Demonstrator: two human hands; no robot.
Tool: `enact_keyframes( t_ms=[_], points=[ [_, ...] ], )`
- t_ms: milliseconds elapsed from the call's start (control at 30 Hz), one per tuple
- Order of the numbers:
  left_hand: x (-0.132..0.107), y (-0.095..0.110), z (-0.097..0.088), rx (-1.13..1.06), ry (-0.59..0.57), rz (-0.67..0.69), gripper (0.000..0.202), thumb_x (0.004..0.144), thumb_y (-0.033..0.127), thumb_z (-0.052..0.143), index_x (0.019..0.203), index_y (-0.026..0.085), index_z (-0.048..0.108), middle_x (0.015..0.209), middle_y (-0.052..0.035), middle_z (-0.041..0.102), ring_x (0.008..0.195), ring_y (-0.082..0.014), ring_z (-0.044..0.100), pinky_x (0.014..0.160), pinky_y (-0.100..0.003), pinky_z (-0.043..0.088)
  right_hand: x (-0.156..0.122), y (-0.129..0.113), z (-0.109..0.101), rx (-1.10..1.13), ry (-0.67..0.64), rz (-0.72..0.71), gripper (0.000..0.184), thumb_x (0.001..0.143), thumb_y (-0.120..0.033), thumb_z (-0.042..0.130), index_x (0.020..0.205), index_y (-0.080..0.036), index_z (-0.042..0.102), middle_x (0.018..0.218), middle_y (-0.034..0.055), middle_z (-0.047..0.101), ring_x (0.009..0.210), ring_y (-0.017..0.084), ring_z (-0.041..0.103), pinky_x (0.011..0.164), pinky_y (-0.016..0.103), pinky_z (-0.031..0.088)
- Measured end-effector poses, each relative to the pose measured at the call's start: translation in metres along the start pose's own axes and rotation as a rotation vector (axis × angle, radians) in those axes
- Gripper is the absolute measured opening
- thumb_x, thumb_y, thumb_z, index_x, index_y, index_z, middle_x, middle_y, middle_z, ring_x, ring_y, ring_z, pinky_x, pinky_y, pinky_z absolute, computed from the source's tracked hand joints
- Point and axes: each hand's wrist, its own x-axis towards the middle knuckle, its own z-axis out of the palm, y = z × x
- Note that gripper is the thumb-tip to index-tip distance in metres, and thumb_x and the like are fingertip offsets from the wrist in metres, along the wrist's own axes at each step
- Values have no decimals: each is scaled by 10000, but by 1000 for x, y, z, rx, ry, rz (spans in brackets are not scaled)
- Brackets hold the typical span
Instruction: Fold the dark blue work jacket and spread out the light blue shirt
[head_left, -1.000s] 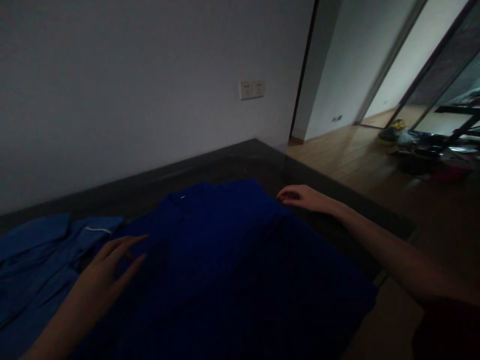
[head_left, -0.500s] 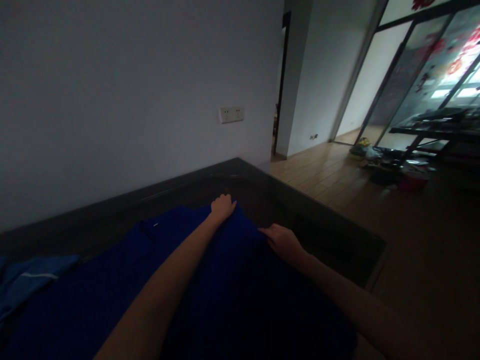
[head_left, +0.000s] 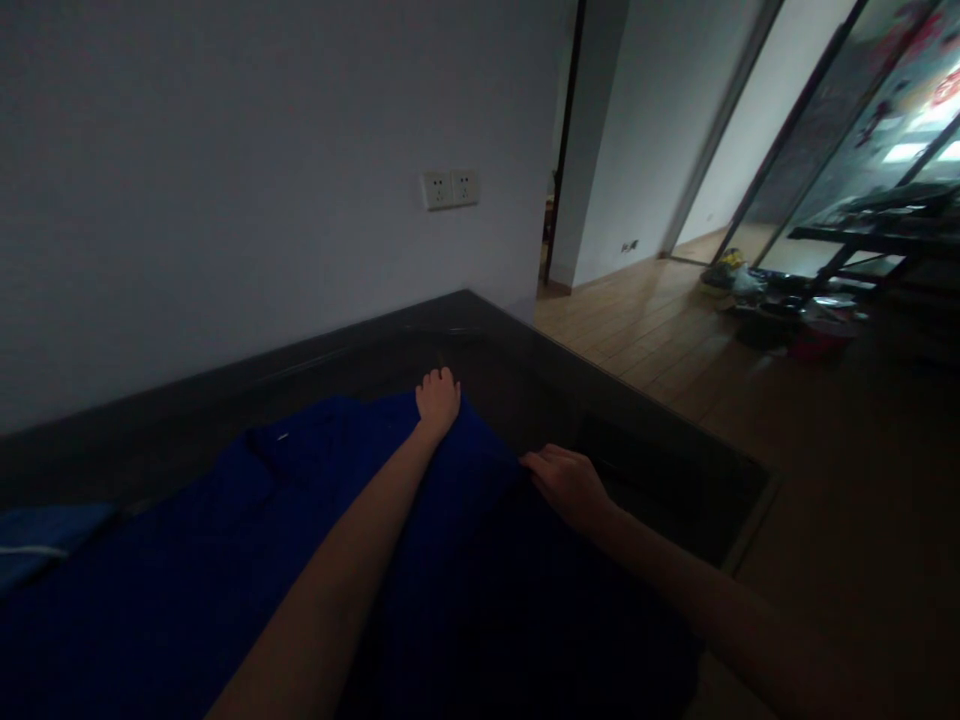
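Observation:
A dark blue collared shirt (head_left: 225, 540) is spread over a dark glossy tabletop (head_left: 510, 360), its collar with a small pale label towards the far left. My left hand (head_left: 439, 400) rests at the garment's far edge, fingers curled over the cloth. Nearer to me and further right, my right hand (head_left: 566, 483) pinches the edge of the same shirt between thumb and fingers. Cloth hangs in deep shadow below my right hand, where folds are hard to make out.
At the left lies a lighter blue cloth (head_left: 52, 535) with a white stripe. A grey wall (head_left: 262, 180) with a double socket (head_left: 450, 188) borders the table's far side. Beyond the table's right edge is a wooden floor (head_left: 622, 330), with a red bucket-like container (head_left: 825, 325) among clutter.
The view has tilted and shifted slightly. My left hand has turned a little, its thumb now closer to its fingers. My right hand keeps its pinch on the shirt.

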Motion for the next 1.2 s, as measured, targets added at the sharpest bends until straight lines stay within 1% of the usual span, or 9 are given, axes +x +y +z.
enact_keyframes(
  t_ms=[233,533,633,733,867,967,1033,1133,1200],
  points=[
    [3,-5,3,-33,16,9,277,946,307,385,1128,147,519,1193,-164,551,1121,-291,507,907,-412,418,-2,4,-3,-88,18,-47,155,898,-133,488,842,-194,619,823,60,664,814,186,572,669,275,402],
    [3,-6,2,-71,22,11,246,939,289,399,1100,153,526,1170,-160,556,1117,-292,508,902,-421,416,-15,9,-1,-167,-1,-98,166,920,-231,498,865,-183,647,960,89,657,882,213,581,736,316,443],
    [2,-6,4,-79,38,13,247,936,282,400,1101,150,527,1171,-168,554,1125,-299,502,909,-427,409,-21,8,-16,-53,7,-41,166,922,-207,483,896,-190,646,942,80,656,869,203,591,742,315,461],
    [1,-5,2,-84,54,22,250,934,269,395,1094,137,535,1157,-179,557,1115,-306,507,898,-433,409,-22,3,-31,136,68,47,186,930,-191,459,1014,-206,624,1007,67,654,923,185,595,812,318,468],
    [-5,4,-13,-100,103,89,252,937,215,374,1121,161,536,1183,-148,558,1133,-276,496,932,-424,385,-15,-5,-29,233,-37,91,254,858,-164,568,1109,-197,587,1099,75,632,1017,206,577,877,346,455],
    [-25,13,-34,-164,173,314,235,920,174,408,1101,198,556,1170,-101,574,1131,-247,494,961,-415,362,-5,-5,-16,216,-77,125,196,832,-171,599,1027,-160,610,1056,92,624,1008,221,566,874,347,448],
    [-50,18,-49,-237,160,499,199,905,163,438,1041,208,576,1117,-75,591,1083,-234,517,937,-402,383,0,-2,-9,217,-58,140,140,831,-168,588,966,-159,621,1007,85,621,973,217,563,843,333,446],
    [-96,19,-60,-388,-13,667,151,906,192,457,1005,213,569,1046,-48,602,989,-197,553,876,-345,440,4,3,-4,252,-11,160,94,826,-135,567,894,-168,624,928,63,624,919,202,561,796,314,437],
    [-124,17,-59,-455,-92,683,187,902,245,489,1079,217,543,1083,-53,591,1006,-200,550,879,-343,456,5,5,-3,262,24,163,106,831,-112,548,873,-176,621,900,51,625,899,192,559,787,306,429]
  ],
)
